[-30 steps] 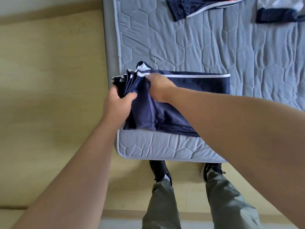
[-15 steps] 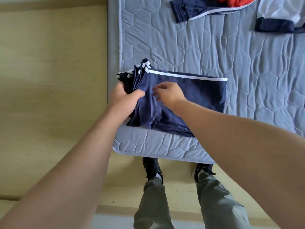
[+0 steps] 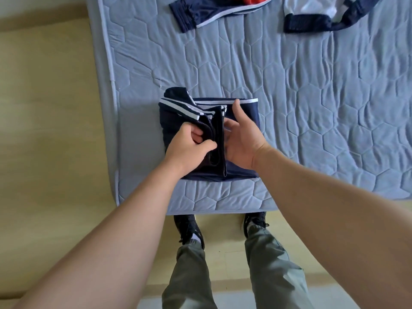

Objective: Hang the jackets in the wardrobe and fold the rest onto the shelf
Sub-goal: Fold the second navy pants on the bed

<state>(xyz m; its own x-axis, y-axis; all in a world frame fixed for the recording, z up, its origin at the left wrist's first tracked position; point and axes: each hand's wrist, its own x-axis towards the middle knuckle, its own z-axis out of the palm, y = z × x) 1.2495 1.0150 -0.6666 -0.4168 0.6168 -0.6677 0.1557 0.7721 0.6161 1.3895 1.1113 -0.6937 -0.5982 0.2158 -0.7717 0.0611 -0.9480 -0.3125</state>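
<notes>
Folded navy garment (image 3: 171, 121) sits on the mattress (image 3: 312, 108), by its near-left corner. Left hand (image 3: 189, 148) grips a bunched fold, fingers curled round it. Right hand (image 3: 243, 139) lies spread on the cloth just beside, thumb up at the white stripe.

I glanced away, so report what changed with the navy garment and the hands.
The left hand, still gripping the navy garment by its bunched end, folded it rightward, halving the strip into a compact stack. The right hand left the top and now meets the folded edge. The mattress and far clothes stayed put.
</notes>
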